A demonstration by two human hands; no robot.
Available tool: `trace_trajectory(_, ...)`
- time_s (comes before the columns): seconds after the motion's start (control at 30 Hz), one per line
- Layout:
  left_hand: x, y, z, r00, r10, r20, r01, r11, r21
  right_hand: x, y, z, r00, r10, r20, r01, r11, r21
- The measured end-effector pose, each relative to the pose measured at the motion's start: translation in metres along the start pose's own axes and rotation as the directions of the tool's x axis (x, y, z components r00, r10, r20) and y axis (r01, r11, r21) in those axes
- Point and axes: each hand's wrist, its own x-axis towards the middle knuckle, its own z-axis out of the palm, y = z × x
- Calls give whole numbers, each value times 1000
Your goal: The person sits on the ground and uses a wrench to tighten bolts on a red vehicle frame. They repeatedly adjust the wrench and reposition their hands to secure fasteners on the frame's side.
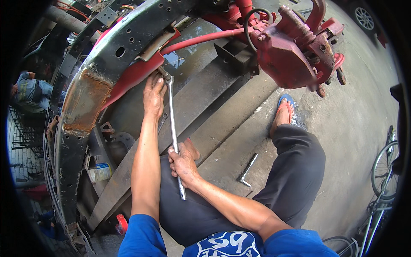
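My left hand (pixel 153 92) has its fingers pressed together round the head (pixel 167 77) of a long steel wrench, at a fitting (pixel 162 71) under a red suspension arm (pixel 135 77) on the black chassis rail (pixel 98 53). My right hand (pixel 185 167) grips the wrench's handle (pixel 173 122) lower down, over my bent left leg (pixel 201 214). The wrench runs almost upright in the head view. A second, shorter T-shaped tool (pixel 248 169) lies on the concrete beside my right leg (pixel 295 171), and a ring spanner (pixel 165 116) lies behind my left forearm.
A large red axle assembly (pixel 287 55) hangs at upper right, above my sandalled foot (pixel 282 113). Steel beams (pixel 205 85) lie beneath. A paint can (pixel 99 171) and red object (pixel 122 223) sit at lower left. Bicycles (pixel 381 171) stand at right, a car wheel (pixel 364 18) beyond.
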Motion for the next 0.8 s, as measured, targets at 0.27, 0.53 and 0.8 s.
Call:
trace_trajectory(0.27,-253,14,-36,955,-285,-82,287,822,492,22,23,-8,993,-108,36,101,982,160)
trace_trajectory(0.53,-320,2,3,863,-400,-309,486,826,285,10,25,-18,979,-137,154,139,990,-8)
trace_trajectory(0.8,-327,-7,5,942,10,-336,198,792,578,19,-2,-21,975,-204,88,220,816,-534)
